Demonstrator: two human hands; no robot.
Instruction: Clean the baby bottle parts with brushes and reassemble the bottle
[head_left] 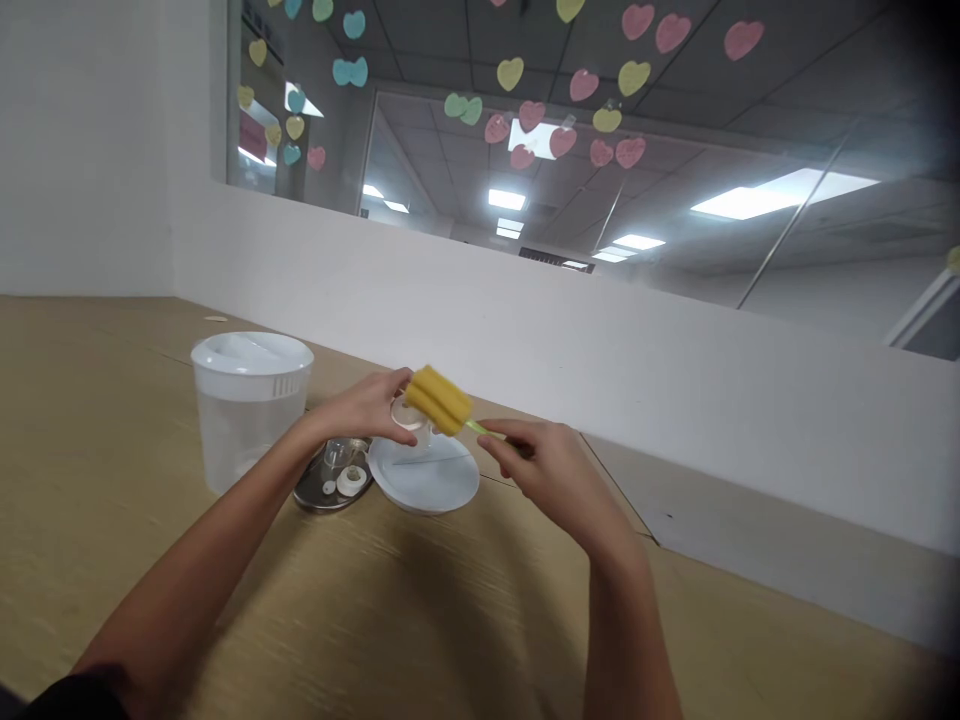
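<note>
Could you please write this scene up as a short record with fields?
Left grip: holding a rimmed container, partly hidden
Right grip: holding a yellow sponge brush by its green handle
Sponge and container: overlapping in view; contact unclear
Below them: white round dish
Beside dish: metal tray bearing a white ring-shaped piece and other small items
Far left: translucent bucket, white lid on
Surface: wood-coloured table

Heart-shaped notes on a pane, probably glass.

Light panels glare | soft shadows on table | sponge blurred | right corners dark
</note>
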